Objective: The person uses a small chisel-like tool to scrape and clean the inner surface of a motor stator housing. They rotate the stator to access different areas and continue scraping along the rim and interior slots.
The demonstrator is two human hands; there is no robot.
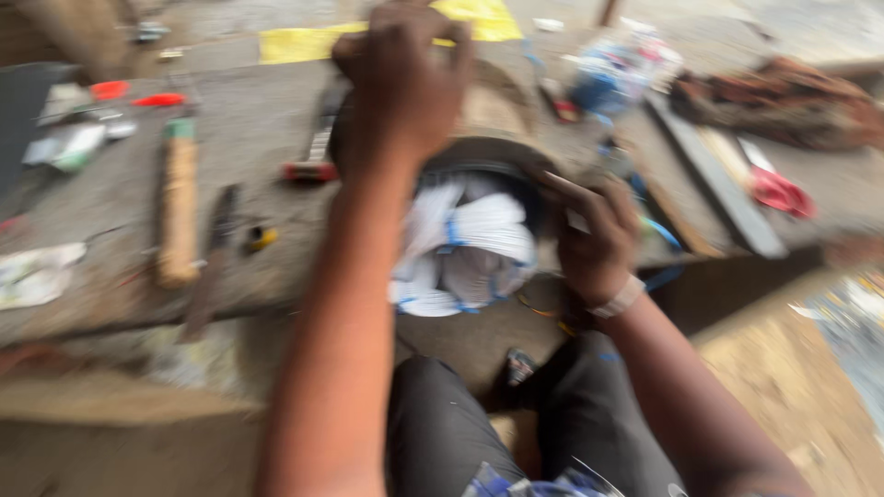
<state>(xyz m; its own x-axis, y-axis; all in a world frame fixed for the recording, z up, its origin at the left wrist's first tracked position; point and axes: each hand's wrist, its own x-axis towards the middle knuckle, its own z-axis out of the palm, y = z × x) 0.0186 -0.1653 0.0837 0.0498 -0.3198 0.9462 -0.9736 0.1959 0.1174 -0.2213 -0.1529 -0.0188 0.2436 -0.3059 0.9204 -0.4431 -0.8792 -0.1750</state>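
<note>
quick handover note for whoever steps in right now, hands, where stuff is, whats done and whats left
Left hand: closed on the far rim of the round black object at the workbench edge.
Right hand: grips the near right rim, with a pale flat piece at the fingers; blur hides what it is.
White bundled material with blue ties sits inside the black object.
Wooden-handled tool and a dark blade lie to the left, untouched.
Done and left: the picture is too blurred to tell.

The rough grey workbench top [249,120] looks matt and worn. The long pale wooden tool handle [179,207] looks smooth. The white crumpled paper-like bundle [474,248] sits inside a black round rim [488,152], slightly glossy.
</note>
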